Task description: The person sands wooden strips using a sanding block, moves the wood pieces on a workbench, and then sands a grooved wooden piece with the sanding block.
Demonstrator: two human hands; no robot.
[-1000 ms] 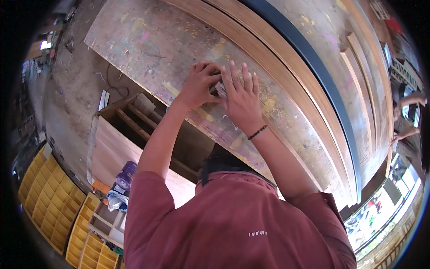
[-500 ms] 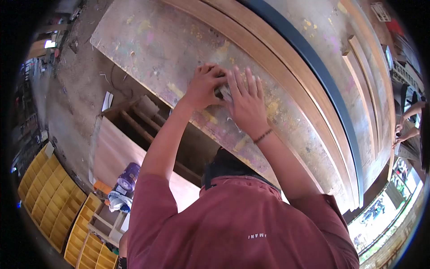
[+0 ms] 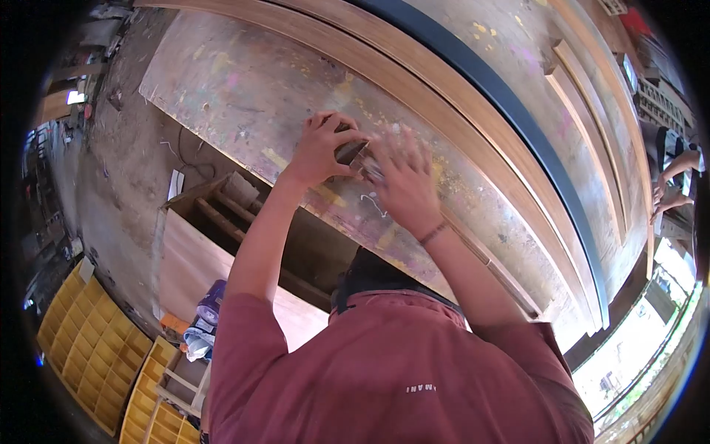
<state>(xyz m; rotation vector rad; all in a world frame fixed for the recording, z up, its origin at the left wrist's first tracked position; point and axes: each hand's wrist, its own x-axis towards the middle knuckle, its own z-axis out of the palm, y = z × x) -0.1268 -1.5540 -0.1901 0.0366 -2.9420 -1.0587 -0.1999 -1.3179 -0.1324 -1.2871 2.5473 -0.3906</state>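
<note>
Fingers and thumb of my left hand [image 3: 319,154] are curled around a small dark object [image 3: 350,152] with a lighter rim, over the paint-spotted tabletop [image 3: 251,96]. Its kind is hard to make out. My right hand [image 3: 407,181] is beside it, fingers stretched out and smeared by motion, its thumb side close to the object. A greyish-white piece [image 3: 372,170] shows between the two hands, partly hidden by the right palm. On the tabletop below the hands is a thin, pale curled strip [image 3: 375,205].
Long wooden strips [image 3: 444,100] and a dark blue strip [image 3: 510,111] run along the table beyond my right hand. Shorter wood pieces [image 3: 592,140] lie farther right, near another person's hands [image 3: 665,196]. Yellow compartment trays [image 3: 89,333] and a purple container [image 3: 212,302] stand lower left.
Both hands remain together at the object, now slightly lower in view. The left hand appears shifted left, showing more of the dark object. The right hand is more blurred.
</note>
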